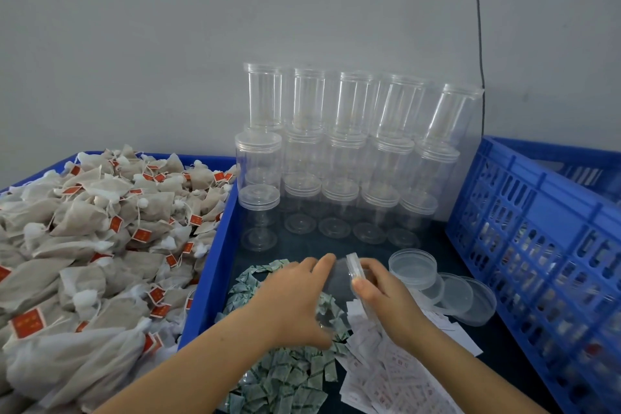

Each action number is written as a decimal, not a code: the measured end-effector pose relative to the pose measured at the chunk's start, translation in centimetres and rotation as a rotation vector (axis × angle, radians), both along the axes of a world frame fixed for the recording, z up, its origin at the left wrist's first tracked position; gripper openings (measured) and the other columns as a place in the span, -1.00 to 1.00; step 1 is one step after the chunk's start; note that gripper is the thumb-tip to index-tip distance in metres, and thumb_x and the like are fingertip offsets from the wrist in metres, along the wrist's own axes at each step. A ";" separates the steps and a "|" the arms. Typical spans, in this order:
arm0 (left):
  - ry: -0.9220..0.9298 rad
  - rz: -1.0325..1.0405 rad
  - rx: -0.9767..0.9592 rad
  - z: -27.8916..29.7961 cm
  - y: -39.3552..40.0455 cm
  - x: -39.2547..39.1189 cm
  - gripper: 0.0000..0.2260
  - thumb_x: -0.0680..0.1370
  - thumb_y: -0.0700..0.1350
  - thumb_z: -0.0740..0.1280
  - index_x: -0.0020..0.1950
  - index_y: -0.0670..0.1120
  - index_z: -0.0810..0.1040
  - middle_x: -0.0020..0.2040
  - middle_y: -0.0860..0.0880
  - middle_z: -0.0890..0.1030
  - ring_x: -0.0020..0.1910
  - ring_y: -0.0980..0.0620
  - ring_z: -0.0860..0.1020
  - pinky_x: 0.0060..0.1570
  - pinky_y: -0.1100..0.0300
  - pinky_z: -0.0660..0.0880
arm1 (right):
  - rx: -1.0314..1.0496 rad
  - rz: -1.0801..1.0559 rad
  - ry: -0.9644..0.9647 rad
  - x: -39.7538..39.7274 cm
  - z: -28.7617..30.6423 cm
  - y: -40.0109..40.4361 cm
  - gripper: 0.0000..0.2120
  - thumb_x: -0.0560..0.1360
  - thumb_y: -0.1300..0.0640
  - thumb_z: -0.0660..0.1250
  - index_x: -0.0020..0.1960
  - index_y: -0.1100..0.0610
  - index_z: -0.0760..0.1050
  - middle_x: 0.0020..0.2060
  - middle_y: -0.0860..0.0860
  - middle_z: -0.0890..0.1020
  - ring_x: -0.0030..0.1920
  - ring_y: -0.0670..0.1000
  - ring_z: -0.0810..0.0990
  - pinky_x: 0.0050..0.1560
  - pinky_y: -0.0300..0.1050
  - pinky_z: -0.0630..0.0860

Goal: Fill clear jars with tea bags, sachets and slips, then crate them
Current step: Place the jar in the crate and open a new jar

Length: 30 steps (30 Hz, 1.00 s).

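the left hand is gripping a clear plastic jar lying on its side over the dark desk, fingers curled round its body, while the right hand is pinching the jar's clear round lid at the mouth end (whether the lid is seated on the jar or just off it is hard to tell through the blur). beneath the hands, a heap of small green-printed paper sachets is lying next to a spread of white slips with red print. just right of the right hand, a few loose clear lids are sitting on the desk. behind, stacked rows of empty clear lidded jars are standing against the grey wall. on the left, a blue plastic tray is holding a big pile of beige tea bags with red tags. on the right, a blue slotted plastic crate is holding filled jars, dimly visible through its slots
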<state>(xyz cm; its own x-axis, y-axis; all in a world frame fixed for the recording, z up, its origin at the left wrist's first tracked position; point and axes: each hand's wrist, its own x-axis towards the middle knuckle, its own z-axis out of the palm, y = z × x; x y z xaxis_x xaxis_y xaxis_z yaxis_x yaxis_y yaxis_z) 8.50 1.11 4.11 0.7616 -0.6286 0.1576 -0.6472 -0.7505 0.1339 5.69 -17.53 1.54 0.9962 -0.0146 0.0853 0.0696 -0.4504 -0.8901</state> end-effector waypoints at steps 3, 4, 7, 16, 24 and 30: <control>0.146 -0.038 -0.112 0.3 0.4 0.0 0.00 0.28 0.20 0.46 0.54 0.04 -0.08 0.40 0.03 0.31 0.30 0.03 0.36 0.25 0.19 0.35 | -0.160 0.133 -0.110 0.3 1.1 -1.2 -0.56 0.30 -0.32 0.23 0.15 -0.24 0.42 -0.06 -0.23 0.60 -0.07 -0.14 0.59 -0.06 -0.08 0.58; 0.189 -0.050 -0.150 0.3 0.5 -0.1 -0.01 0.27 0.20 0.47 0.53 0.07 -0.05 0.39 0.05 0.33 0.27 0.06 0.38 0.22 0.21 0.36 | -0.217 0.184 -0.134 0.4 1.6 -1.6 -0.57 0.32 -0.31 0.24 0.17 -0.28 0.39 -0.03 -0.31 0.56 -0.05 -0.16 0.58 -0.07 -0.16 0.54; 0.290 -0.089 -0.221 0.5 0.7 -0.1 -0.06 0.26 0.18 0.50 0.48 0.14 0.01 0.33 0.10 0.37 0.20 0.14 0.39 0.13 0.28 0.35 | -0.310 0.327 -0.115 0.6 2.7 -2.9 -0.47 0.33 -0.26 0.31 0.25 -0.48 0.26 0.10 -0.39 0.46 0.11 -0.17 0.52 0.07 -0.20 0.51; 0.409 -0.117 -0.172 -0.2 1.5 1.1 0.00 0.27 0.20 0.51 0.53 0.15 -0.04 0.41 0.14 0.29 0.25 0.21 0.31 0.15 0.34 0.24 | -0.927 0.464 -0.627 -0.6 2.6 -4.1 -0.09 0.28 0.03 0.64 0.45 -0.20 0.18 0.50 -0.14 0.14 0.47 -0.12 0.16 0.38 -0.08 0.23; -0.015 -0.099 -0.022 -0.1 1.5 0.8 0.00 0.31 0.25 0.42 0.53 0.10 -0.15 0.48 0.11 0.16 0.40 0.05 0.20 0.33 0.17 0.21 | 0.134 0.048 0.427 -0.8 3.7 -3.1 -0.02 0.17 -0.57 0.22 0.49 -0.19 0.17 0.33 0.06 0.47 -0.02 0.03 0.72 -0.06 -0.06 0.67; -0.415 -0.153 0.148 0.5 0.6 0.0 -0.02 0.21 0.27 0.50 0.48 0.00 0.10 0.34 0.01 0.42 0.25 -0.04 0.44 0.18 0.05 0.43 | 0.452 0.113 0.812 -0.6 3.6 -2.8 0.10 0.15 -0.58 0.21 0.36 0.24 0.44 0.03 0.29 0.67 -0.24 0.17 0.70 -0.32 -0.07 0.64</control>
<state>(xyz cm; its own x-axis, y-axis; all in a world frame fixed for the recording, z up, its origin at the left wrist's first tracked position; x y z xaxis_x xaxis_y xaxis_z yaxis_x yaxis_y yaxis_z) 8.47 1.69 4.63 0.5502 -0.7672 0.3295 -0.7280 -0.6341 -0.2607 5.06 -20.38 5.12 0.7458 0.2236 -0.6276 -0.6280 -0.0784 -0.7742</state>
